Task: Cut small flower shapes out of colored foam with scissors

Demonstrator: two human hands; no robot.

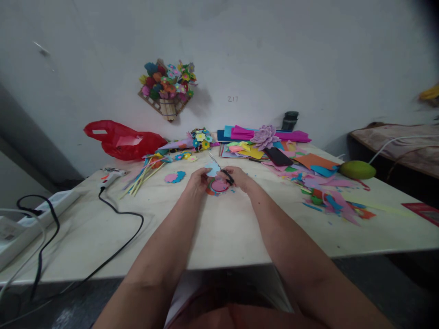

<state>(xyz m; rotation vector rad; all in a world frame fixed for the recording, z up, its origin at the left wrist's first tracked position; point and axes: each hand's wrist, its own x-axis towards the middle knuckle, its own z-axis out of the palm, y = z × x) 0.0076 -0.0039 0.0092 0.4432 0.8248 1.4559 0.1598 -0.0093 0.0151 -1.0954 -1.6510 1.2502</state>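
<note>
Left hand (200,179): thumb and fingers pinched together on a pale blue paper piece (212,170), which sits just left of the scissors (226,175). Right hand (239,178): fingers closed round the black handles, blades pointing away from the person; whether the blades are parted, cannot tell. Step in hand looks like trimming the blue piece. Next move likely calls for the left pinch to turn the edge into the blades, right hand steady, fingertips clear of the cut. Just below the scissors, a pink-centred round piece (219,185), partly hidden by the hands. Left of the scissors, pink and blue scalloped pieces (174,177); farther left, thin strips (141,177), then a glue gun (110,178). Beyond the scissors to the right, a dark phone (279,157) and a lilac flower (265,137); well right of the scissors, loose scraps (338,204)
</note>
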